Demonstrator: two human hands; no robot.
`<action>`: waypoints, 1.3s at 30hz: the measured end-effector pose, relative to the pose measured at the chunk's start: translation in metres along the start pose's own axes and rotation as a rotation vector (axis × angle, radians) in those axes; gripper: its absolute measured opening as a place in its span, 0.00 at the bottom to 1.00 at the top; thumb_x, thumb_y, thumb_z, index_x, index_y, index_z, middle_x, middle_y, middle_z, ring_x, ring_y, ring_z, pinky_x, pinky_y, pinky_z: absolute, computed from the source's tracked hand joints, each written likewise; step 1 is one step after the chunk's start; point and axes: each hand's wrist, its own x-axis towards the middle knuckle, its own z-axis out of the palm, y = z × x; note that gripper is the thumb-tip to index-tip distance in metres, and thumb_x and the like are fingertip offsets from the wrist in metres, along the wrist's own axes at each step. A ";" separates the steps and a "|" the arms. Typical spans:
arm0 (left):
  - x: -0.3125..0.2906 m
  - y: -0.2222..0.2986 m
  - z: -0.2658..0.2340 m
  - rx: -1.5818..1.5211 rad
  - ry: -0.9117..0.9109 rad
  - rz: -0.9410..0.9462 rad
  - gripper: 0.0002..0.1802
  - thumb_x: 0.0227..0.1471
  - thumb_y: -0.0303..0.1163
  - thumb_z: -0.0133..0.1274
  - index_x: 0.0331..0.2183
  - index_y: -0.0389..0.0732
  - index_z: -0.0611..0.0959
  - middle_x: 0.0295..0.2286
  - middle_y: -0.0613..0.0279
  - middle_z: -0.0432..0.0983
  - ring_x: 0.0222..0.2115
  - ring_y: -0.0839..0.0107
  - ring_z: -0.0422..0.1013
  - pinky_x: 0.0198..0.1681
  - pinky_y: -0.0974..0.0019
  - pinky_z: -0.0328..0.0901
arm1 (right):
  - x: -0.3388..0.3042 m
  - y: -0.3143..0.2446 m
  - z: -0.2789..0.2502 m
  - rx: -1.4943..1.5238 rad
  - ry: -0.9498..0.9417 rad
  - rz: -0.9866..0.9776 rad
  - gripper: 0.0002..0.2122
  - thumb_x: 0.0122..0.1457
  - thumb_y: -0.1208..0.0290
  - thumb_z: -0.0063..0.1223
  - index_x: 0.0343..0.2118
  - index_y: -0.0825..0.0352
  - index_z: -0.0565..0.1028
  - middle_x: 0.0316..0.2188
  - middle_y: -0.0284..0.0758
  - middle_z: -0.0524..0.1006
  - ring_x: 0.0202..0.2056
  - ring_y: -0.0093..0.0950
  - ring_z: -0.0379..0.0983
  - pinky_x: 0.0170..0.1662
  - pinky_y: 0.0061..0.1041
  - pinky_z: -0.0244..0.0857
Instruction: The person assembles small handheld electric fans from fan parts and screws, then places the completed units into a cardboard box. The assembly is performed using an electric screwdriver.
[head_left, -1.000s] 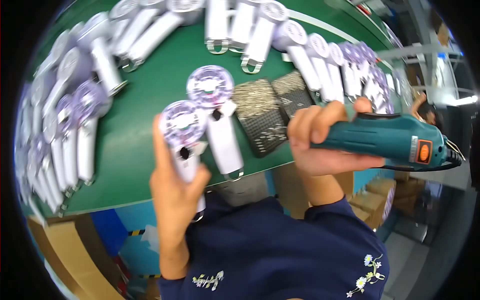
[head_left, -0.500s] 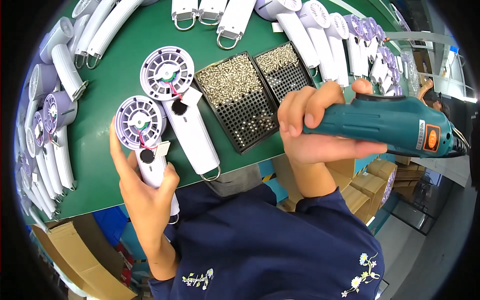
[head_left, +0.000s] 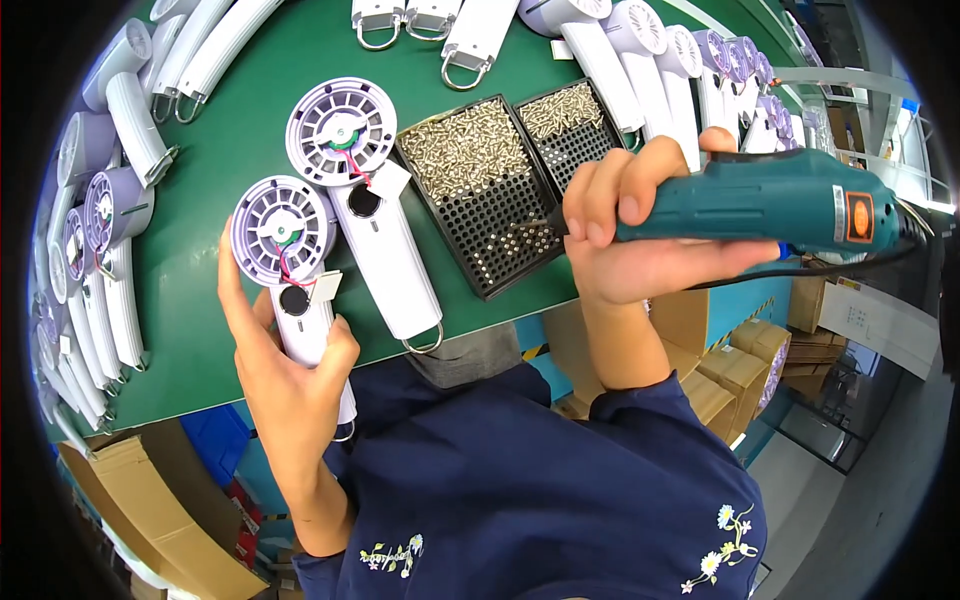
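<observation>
My left hand (head_left: 285,390) is wrapped round the white handle of a handheld fan (head_left: 308,338) lying on the table. Its round lilac head has the housing open, showing red wires and a small white square piece. Touching it on the right lies a second handheld fan (head_left: 392,270) in the same state. My right hand (head_left: 620,235) grips a teal electric screwdriver (head_left: 745,208) held level, its tip end pointing left over a black screw tray (head_left: 447,232). Loose screws heap at the tray's far end, and several stand in its holes. Whether the bit touches a screw cannot be made out.
A second black tray of screws (head_left: 572,155) adjoins the first. More fans line the left (head_left: 122,215) and far right (head_left: 640,80) of the green table (head_left: 215,150). Cardboard boxes (head_left: 735,365) stand below on the right; the screwdriver's black cable (head_left: 800,270) hangs there.
The screwdriver has tilted, its rear end rising, and its dark tip now shows over the tray. My left hand keeps its hold on the fan. The whole view has shifted slightly.
</observation>
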 end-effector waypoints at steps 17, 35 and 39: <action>-0.001 -0.001 0.001 -0.017 0.008 -0.011 0.51 0.36 0.19 0.51 0.63 0.44 0.52 0.36 0.53 0.77 0.38 0.69 0.73 0.43 0.66 0.66 | -0.001 -0.001 -0.002 0.013 -0.022 -0.024 0.45 0.43 0.19 0.27 0.54 0.57 0.59 0.16 0.35 0.64 0.10 0.27 0.58 0.11 0.26 0.57; -0.010 -0.004 -0.012 0.005 -0.102 0.087 0.50 0.38 0.19 0.54 0.63 0.40 0.53 0.38 0.47 0.77 0.35 0.56 0.78 0.37 0.63 0.70 | 0.010 -0.021 0.065 -0.141 -0.277 -0.113 0.36 0.55 0.29 0.34 0.55 0.56 0.59 0.21 0.30 0.65 0.13 0.24 0.60 0.14 0.24 0.55; -0.009 -0.006 -0.014 -0.002 -0.119 0.091 0.49 0.39 0.20 0.54 0.63 0.41 0.54 0.35 0.47 0.78 0.32 0.52 0.77 0.35 0.60 0.70 | 0.010 0.013 0.109 -0.054 -0.301 -0.077 0.37 0.53 0.27 0.32 0.57 0.53 0.58 0.22 0.30 0.65 0.13 0.25 0.58 0.16 0.27 0.57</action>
